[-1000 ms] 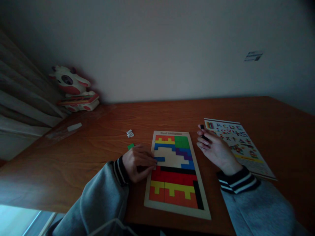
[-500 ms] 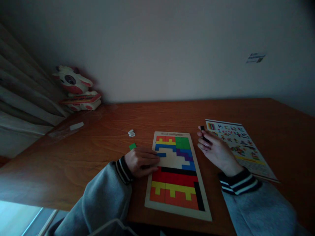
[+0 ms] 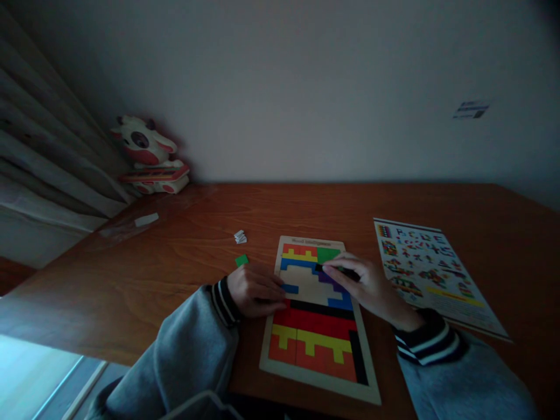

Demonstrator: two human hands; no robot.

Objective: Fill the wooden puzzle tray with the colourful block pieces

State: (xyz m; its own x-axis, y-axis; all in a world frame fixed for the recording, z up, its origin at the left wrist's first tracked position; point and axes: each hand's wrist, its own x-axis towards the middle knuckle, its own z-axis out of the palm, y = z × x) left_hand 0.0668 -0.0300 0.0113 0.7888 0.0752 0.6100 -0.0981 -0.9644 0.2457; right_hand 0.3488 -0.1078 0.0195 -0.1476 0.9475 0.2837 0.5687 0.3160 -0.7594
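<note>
A wooden puzzle board (image 3: 321, 391) lies on the table with coloured pieces in it and a bare pale gap in its upper half. My left hand (image 3: 257, 290) rests at the board's left edge, fingers stretched out together, fingertips at the left end of a blue piece (image 3: 291, 289). Between thumb and fingers, my right hand (image 3: 371, 286) pinches a black puzzle piece (image 3: 319, 267), held over the board's upper right part. Part of that piece is hidden by the fingers. A loose green piece (image 3: 241, 260) lies just beyond my left hand.
Right of the board lies a printed sheet (image 3: 431, 262) with coloured figures. Small white pieces (image 3: 240, 237) lie beyond the green piece. A cow toy (image 3: 151, 157) stands at the back left by the curtain (image 3: 48, 146); the wall closes off the table's far side.
My right hand has moved left from beside the sheet to over the board, carrying the black piece. The blue piece by my left fingers has shifted nearer to me. The view has turned slightly.
</note>
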